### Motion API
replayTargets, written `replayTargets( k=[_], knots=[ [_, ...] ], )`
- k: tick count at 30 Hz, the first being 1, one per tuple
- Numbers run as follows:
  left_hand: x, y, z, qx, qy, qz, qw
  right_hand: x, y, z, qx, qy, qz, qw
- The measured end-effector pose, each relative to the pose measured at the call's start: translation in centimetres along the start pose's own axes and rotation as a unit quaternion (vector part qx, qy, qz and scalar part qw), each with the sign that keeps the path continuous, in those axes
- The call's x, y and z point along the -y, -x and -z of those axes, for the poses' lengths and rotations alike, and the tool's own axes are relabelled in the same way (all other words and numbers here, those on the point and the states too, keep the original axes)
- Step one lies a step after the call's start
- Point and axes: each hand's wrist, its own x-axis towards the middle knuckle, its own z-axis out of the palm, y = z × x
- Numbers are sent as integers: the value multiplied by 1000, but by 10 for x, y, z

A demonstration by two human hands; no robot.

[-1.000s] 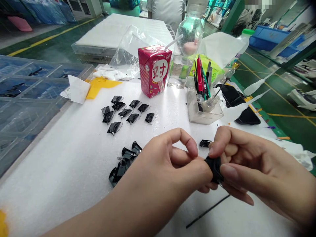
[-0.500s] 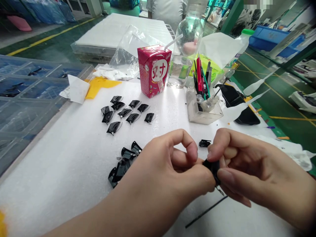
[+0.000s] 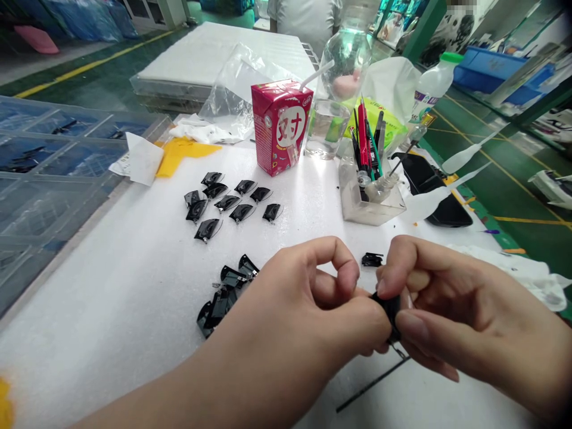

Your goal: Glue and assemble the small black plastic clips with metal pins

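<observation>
Between my two hands is a small black plastic part (image 3: 390, 310), mostly covered by fingers, with a thin metal loop showing at its lower end. My left hand (image 3: 330, 304) pinches its left side between thumb and fingers. Thumb and index finger of my right hand (image 3: 429, 304) press on its right side. Below the hands a thin black rod (image 3: 370, 384) lies on the white table top (image 3: 134, 292). Partly behind my left hand sits a pile of black curved parts (image 3: 223, 295). Small black pieces (image 3: 372, 260) lie just beyond the hands.
Several black parts with clear fins (image 3: 241, 213) lie further back. A red drink carton (image 3: 281, 128), a glass (image 3: 327, 128) and a tool holder (image 3: 375, 208) stand behind. At left is a compartment box (image 3: 58, 190); at right, a black phone (image 3: 433, 190). A person (image 3: 306, 24) is across.
Both hands stay closed on the black part, with only slight shifts of the fingers. The whole view has moved a little.
</observation>
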Motion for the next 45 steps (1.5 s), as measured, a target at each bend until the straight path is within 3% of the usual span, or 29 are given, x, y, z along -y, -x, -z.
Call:
replayTargets(
  k=[13, 23, 31, 36, 45],
  knots=[
    [1, -1, 0, -10, -6, 0, 1000, -2, 0, 3, 22, -48, -36, 998],
    [-4, -4, -3, 10, 56, 18, 998, 0, -1, 9, 82, -87, -47, 992],
    [-2, -3, -1, 0, 33, 14, 999, -4, 2, 12, 82, -64, -48, 993],
    [1, -3, 0, -20, -11, -1, 1000, -4, 3, 7, 36, -58, -35, 997],
    [2, -3, -2, -6, 22, 0, 1000, -4, 1, 6, 25, -54, -39, 997]
  ],
)
